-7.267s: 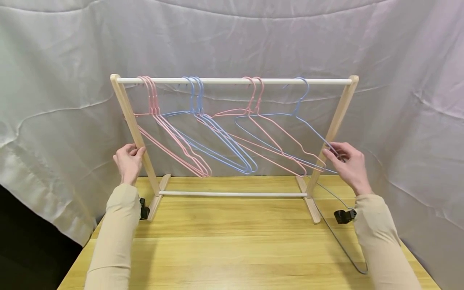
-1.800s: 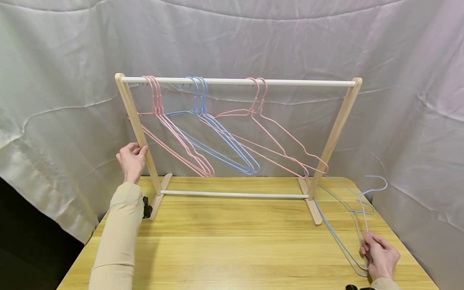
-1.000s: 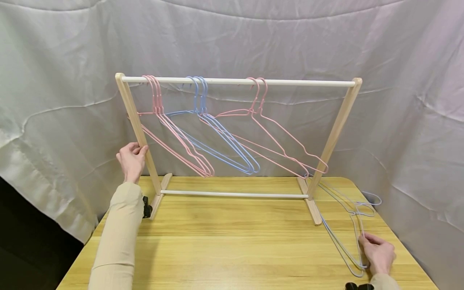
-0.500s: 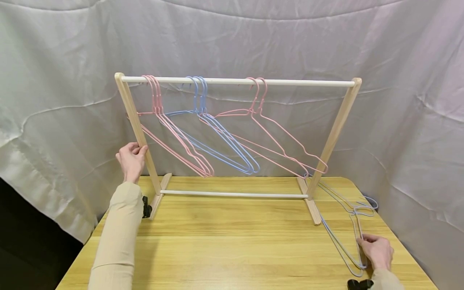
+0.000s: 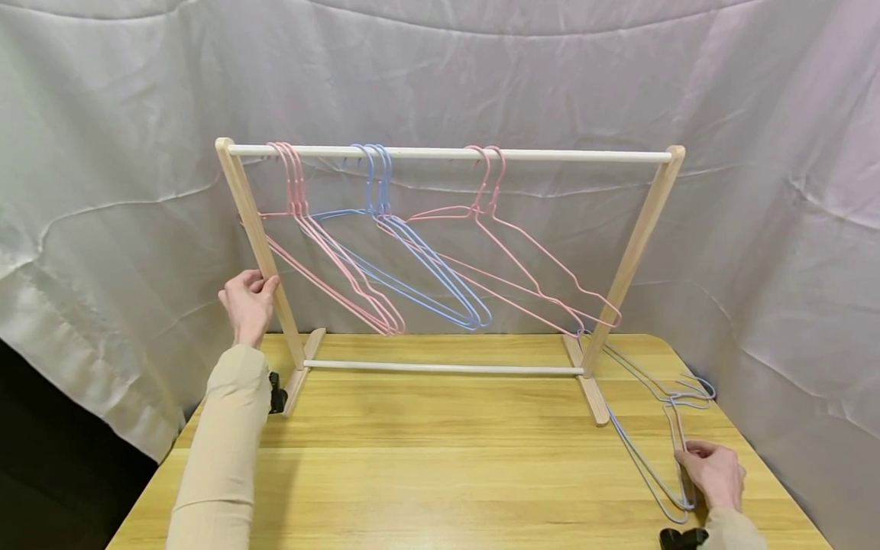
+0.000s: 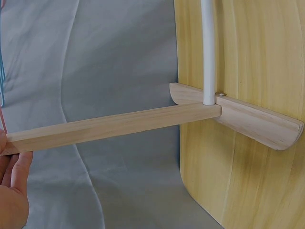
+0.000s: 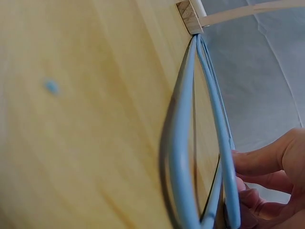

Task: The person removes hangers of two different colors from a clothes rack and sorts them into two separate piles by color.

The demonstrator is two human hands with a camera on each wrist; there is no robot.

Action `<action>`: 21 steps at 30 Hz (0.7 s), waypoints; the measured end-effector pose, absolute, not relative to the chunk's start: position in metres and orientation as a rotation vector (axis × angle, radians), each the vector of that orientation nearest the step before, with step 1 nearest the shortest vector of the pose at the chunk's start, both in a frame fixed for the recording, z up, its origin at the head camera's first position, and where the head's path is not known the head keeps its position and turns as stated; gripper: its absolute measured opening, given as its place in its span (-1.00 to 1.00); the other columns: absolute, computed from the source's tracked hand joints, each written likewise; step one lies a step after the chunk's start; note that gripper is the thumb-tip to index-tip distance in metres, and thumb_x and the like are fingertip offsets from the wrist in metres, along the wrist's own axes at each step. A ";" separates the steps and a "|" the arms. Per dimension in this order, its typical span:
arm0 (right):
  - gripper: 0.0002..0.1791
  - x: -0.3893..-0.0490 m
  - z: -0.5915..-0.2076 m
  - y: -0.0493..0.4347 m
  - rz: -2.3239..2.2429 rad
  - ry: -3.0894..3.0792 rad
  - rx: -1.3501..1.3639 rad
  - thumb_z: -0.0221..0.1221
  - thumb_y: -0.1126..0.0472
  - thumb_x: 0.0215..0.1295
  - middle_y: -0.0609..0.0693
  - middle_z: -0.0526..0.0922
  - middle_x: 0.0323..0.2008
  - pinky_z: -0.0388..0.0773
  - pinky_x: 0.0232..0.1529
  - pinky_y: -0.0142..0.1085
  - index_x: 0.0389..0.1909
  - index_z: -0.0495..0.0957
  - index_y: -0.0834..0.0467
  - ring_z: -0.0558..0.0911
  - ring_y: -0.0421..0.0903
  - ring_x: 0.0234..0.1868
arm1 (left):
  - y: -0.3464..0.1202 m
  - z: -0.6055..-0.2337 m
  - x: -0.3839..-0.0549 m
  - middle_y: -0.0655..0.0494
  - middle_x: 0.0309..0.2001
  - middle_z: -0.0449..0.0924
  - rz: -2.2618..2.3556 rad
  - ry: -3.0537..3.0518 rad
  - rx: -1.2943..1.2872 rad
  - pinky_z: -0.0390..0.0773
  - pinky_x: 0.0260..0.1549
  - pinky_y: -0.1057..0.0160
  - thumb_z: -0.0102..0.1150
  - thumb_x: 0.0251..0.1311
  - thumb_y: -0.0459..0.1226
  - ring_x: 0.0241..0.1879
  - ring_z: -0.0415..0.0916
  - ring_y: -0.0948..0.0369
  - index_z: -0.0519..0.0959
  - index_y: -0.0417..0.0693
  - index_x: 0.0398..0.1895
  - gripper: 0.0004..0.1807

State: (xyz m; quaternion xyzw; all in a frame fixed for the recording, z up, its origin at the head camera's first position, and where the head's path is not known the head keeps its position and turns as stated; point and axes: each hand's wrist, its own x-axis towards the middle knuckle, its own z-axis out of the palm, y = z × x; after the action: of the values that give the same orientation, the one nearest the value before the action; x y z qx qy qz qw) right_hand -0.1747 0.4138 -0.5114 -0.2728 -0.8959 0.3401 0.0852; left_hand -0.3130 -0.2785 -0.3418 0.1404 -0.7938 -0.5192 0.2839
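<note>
In the head view my left hand [image 5: 247, 305] pinches the left post [image 5: 249, 206] of a small wooden clothes rack. The left wrist view also shows that post [image 6: 114, 125] between fingers and thumb. At the table's right side, my right hand [image 5: 716, 475] holds the near side of a blue wire clothes hanger between thumb and fingers. In the right wrist view blue hanger wire [image 7: 178, 152] runs beside the fingertips. This hanger lies on a second, similar one, and their outlines nearly match. Pink hangers [image 5: 357, 283], blue hangers [image 5: 440, 279] and two more pink hangers [image 5: 543, 252] hang on the rail.
The white top rail [image 5: 584, 156] has a bare stretch at its right end. A white lower bar [image 5: 440, 368] joins the feet above the wooden table [image 5: 426, 458]. The right foot [image 5: 595, 401] stands beside the lying hangers. Grey cloth [image 5: 440, 76] hangs behind.
Since the earliest frame, the rightmost blue hanger has come off the rail onto the hanger lying on the table. Its raised hook has sunk down. My left hand stays on the post.
</note>
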 end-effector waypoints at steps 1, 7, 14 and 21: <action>-0.51 -0.175 -0.511 0.414 1.016 -2.672 -0.813 0.28 0.15 0.12 0.14 0.71 -0.42 0.35 -0.30 -0.18 0.02 0.61 0.38 0.53 0.22 -0.14 | -0.278 -0.342 -0.313 -0.27 0.14 0.60 -1.390 -2.127 0.380 0.13 0.40 0.03 0.22 0.37 -0.20 0.52 0.00 0.05 0.61 -0.31 0.12 -0.61; -0.46 -0.174 -0.509 0.414 1.037 -2.676 -0.823 0.26 0.12 0.15 0.34 0.69 -0.21 0.39 -0.28 -0.16 0.08 0.57 0.39 0.53 0.30 -0.07 | -0.276 -0.340 -0.312 -0.25 0.15 0.60 -1.402 -2.133 0.395 0.09 0.37 0.04 0.23 0.37 -0.20 0.45 0.04 0.04 0.61 -0.29 0.12 -0.62; -0.50 -0.181 -0.490 0.404 0.973 -2.599 -0.705 0.18 0.04 0.35 0.35 0.67 -0.07 0.37 -0.28 -0.28 0.13 0.58 0.33 0.60 -0.04 -0.26 | -0.276 -0.340 -0.312 -0.27 0.14 0.60 -1.404 -2.130 0.383 0.08 0.36 0.05 0.23 0.36 -0.21 0.45 0.02 0.05 0.61 -0.30 0.13 -0.61; -0.66 -0.213 -0.408 0.356 1.141 -2.167 -0.311 0.22 0.21 0.37 -0.57 0.50 -0.33 0.33 -0.26 -0.77 0.03 0.65 0.36 0.43 -0.68 -0.38 | -0.278 -0.341 -0.312 -0.28 0.14 0.60 -1.398 -2.121 0.381 0.12 0.37 0.05 0.22 0.37 -0.20 0.49 -0.01 0.06 0.60 -0.31 0.13 -0.60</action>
State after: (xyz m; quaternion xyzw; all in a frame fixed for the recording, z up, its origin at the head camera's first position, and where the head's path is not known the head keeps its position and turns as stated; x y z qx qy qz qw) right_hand -0.2128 0.3557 -0.4082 -0.1190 -0.8285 0.4363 0.3302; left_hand -0.3124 -0.2777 -0.3414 0.1423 -0.7922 -0.5219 0.2825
